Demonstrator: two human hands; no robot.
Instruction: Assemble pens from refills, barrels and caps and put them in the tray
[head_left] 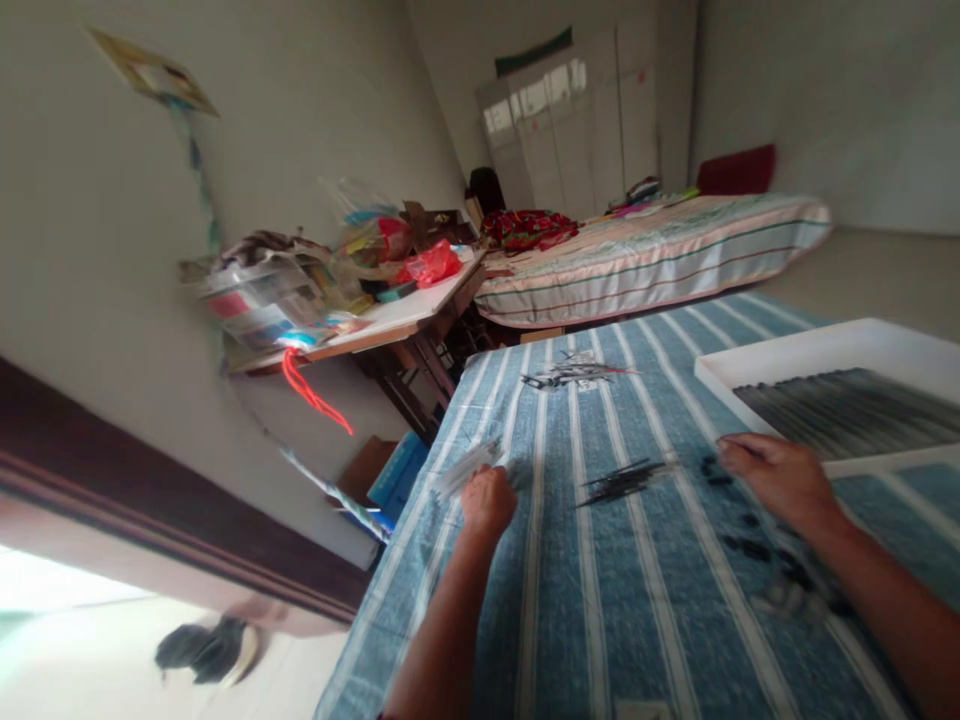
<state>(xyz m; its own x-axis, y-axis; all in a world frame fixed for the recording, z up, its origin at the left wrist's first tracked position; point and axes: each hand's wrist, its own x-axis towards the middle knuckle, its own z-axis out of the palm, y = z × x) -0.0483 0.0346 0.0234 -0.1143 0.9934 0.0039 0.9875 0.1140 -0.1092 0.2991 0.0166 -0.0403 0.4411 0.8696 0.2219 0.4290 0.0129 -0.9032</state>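
Note:
My left hand (pixel 489 498) is closed at the near end of a pile of thin, pale, clear-looking sticks (pixel 459 472) on the striped cloth. Whatever its fingers hold is hidden. My right hand (pixel 784 482) has thumb and forefinger pinched together above small black pieces (pixel 746 546), beside the box; I cannot make out anything between the fingertips. Between the hands lies a bundle of thin black rods (pixel 626 483). Farther back is a loose heap of dark and pale thin parts (pixel 577 372). A white box (pixel 817 348) at right holds a row of dark slim sticks (pixel 855 405).
The blue striped cloth (pixel 547 600) covers the table. On the left, a side table (pixel 405 312) carries plastic bags, with a red cord (pixel 315 395) hanging off its edge. A bed (pixel 652 265) stands behind. A dark shoe (pixel 202 650) lies on the floor.

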